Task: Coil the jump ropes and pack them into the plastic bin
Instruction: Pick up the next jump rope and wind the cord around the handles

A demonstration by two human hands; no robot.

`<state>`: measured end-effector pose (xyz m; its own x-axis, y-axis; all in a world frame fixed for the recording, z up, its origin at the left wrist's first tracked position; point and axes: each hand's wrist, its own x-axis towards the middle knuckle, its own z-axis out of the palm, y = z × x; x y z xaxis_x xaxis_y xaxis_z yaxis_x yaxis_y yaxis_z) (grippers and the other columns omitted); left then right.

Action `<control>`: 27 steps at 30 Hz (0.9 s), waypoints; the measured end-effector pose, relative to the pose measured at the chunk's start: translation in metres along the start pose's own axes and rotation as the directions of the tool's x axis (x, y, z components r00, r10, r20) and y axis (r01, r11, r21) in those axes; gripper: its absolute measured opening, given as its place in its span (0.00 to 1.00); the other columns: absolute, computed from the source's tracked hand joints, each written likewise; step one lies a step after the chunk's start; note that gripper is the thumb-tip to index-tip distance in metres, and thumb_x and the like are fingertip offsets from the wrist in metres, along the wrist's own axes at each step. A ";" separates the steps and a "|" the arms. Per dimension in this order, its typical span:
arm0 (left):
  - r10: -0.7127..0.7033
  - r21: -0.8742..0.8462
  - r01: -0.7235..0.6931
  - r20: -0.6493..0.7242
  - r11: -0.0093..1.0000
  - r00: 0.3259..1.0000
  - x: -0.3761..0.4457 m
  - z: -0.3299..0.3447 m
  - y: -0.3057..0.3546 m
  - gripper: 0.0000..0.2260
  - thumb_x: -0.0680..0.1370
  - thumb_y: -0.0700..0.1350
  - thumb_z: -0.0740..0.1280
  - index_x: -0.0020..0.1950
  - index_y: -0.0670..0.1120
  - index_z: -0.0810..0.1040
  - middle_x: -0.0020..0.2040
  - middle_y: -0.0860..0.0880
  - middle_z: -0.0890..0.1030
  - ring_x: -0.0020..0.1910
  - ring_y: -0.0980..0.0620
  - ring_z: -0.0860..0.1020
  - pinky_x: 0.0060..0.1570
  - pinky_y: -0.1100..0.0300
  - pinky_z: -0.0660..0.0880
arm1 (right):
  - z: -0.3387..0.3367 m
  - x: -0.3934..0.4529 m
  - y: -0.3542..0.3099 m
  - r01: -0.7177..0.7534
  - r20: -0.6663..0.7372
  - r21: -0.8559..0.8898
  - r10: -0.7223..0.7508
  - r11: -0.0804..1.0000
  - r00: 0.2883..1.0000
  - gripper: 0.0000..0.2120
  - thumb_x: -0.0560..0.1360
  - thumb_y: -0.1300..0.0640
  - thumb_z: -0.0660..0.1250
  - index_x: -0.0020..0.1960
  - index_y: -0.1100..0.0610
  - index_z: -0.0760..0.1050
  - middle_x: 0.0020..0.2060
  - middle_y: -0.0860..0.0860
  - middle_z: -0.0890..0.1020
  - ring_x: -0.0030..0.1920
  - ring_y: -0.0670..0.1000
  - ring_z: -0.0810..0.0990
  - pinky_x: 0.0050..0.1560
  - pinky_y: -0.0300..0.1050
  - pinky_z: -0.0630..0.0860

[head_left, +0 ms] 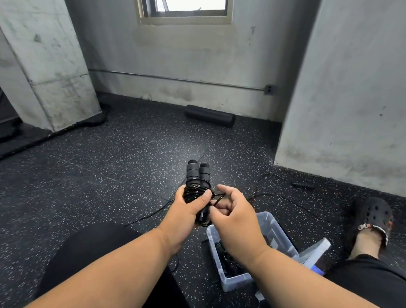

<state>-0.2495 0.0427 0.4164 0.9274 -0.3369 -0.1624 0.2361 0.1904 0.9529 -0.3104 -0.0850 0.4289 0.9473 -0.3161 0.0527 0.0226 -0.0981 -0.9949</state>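
Observation:
My left hand point(187, 208) grips a black jump rope point(196, 177), its two foam handles side by side and pointing away from me, with the thin cord wound around them. My right hand point(234, 210) pinches the loose end of that cord just beside the bundle. Below my right wrist stands the clear plastic bin point(282, 236) on the floor, with black coiled rope lying inside it. Another black rope point(288, 198) trails loose across the speckled floor to the right, its handle point(303, 185) near the wall.
The bin's lid point(316, 251) leans against its right side. A black foam roller point(210, 115) lies by the far wall. Concrete pillars stand at left and right. My legs in black shorts frame the bin, my right foot in a black clog point(370, 219).

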 end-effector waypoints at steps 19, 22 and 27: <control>0.019 -0.079 -0.017 0.029 0.997 0.999 -0.002 0.003 0.000 0.28 0.74 0.58 0.73 0.70 0.52 0.69 0.60 0.44 0.86 0.55 0.47 0.86 0.50 0.46 0.84 | 0.003 0.000 -0.015 0.190 0.025 -0.256 -0.190 0.948 0.981 0.18 0.72 0.65 0.72 0.53 0.45 0.72 0.42 0.46 0.80 0.35 0.43 0.77 0.43 0.39 0.77; 0.035 -0.102 -0.034 0.010 0.994 0.999 -0.001 0.003 0.001 0.28 0.74 0.61 0.71 0.69 0.52 0.69 0.60 0.42 0.85 0.56 0.45 0.86 0.53 0.42 0.83 | 0.003 0.004 -0.011 0.310 0.059 -0.480 -0.322 0.820 0.945 0.13 0.72 0.62 0.71 0.45 0.47 0.71 0.42 0.44 0.77 0.41 0.45 0.75 0.44 0.41 0.73; 0.036 -0.100 -0.036 0.000 0.994 0.999 -0.002 0.004 0.000 0.35 0.72 0.66 0.73 0.73 0.52 0.66 0.59 0.43 0.86 0.59 0.44 0.85 0.58 0.34 0.81 | -0.004 0.009 0.001 0.446 0.137 -0.628 -0.474 0.637 0.870 0.05 0.75 0.58 0.74 0.45 0.48 0.82 0.42 0.44 0.78 0.41 0.48 0.78 0.42 0.47 0.76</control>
<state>-0.2522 0.0391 0.4176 0.9354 -0.3296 -0.1283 0.2307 0.2937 0.9277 -0.3034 -0.0917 0.4288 0.8570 -0.0996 0.5056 0.2359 -0.7964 -0.5568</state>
